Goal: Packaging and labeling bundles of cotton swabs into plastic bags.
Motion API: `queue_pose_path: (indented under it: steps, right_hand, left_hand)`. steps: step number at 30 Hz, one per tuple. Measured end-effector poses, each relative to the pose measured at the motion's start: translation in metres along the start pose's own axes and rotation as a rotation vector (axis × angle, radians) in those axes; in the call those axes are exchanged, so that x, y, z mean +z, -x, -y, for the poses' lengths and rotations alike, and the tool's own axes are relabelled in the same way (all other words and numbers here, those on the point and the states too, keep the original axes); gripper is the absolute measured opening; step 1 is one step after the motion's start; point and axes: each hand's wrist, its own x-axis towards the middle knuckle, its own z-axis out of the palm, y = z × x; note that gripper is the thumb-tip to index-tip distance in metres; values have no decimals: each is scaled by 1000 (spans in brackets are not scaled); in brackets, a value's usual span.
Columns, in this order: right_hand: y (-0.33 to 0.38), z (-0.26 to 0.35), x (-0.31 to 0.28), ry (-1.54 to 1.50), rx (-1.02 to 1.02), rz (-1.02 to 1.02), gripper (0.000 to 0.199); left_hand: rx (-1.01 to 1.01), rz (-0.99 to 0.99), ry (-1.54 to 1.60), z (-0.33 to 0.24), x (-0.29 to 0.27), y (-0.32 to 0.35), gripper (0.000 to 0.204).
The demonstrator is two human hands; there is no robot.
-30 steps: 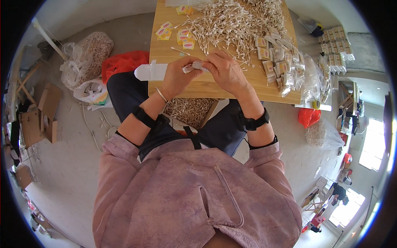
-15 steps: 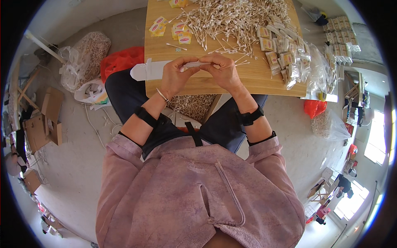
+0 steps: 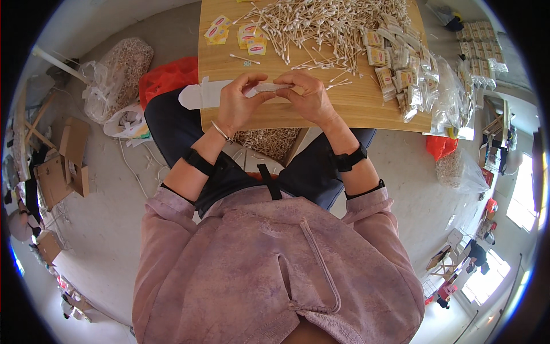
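Note:
Both hands meet above the near edge of the wooden table. Between them is a small whitish packet (image 3: pixel 265 88), narrow and partly hidden by fingers; its contents are too small to make out. The fingers and thumb of my left hand (image 3: pixel 238 103) curl round its left end. My right hand (image 3: pixel 306 97) pinches the right end between thumb and fingertips. Under my left hand lies a flat white strip (image 3: pixel 192 97) that juts past the table's left edge. A loose cotton swab (image 3: pixel 244 59) and yellow-and-white printed cards (image 3: pixel 252 40) lie beyond it.
A big heap of cotton swabs (image 3: pixel 326 26) covers the back of the table (image 3: pixel 344 114). Filled swab packets (image 3: pixel 407 77) pile up on its right. Below sits a box of swabs (image 3: pixel 266 142). Left stand a red bag (image 3: pixel 169 80) and a clear sack (image 3: pixel 127 71); cartons (image 3: pixel 63 169) are farther left.
My hands have drawn slightly apart, showing more of the whitish packet. The view has shifted a little, so the table's contents sit slightly higher and the right side farther right.

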Motion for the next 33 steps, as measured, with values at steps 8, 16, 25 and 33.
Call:
queue_pose_path:
  steps: [8, 16, 25, 33]
  right_hand:
    - [-3, 3, 0, 129, -129, -29, 22]
    - [-7, 8, -3, 142, -164, 7, 21]
    - [-6, 2, -5, 144, -121, 72, 23]
    - [1, -4, 5, -49, 39, -15, 13]
  left_hand:
    - [172, 26, -202, 4, -3, 1, 25]
    - [130, 74, -187, -10, -4, -1, 26]
    - [-62, 113, -98, -9, -5, -3, 24]
    - [16, 79, 23, -2, 1, 1, 25]
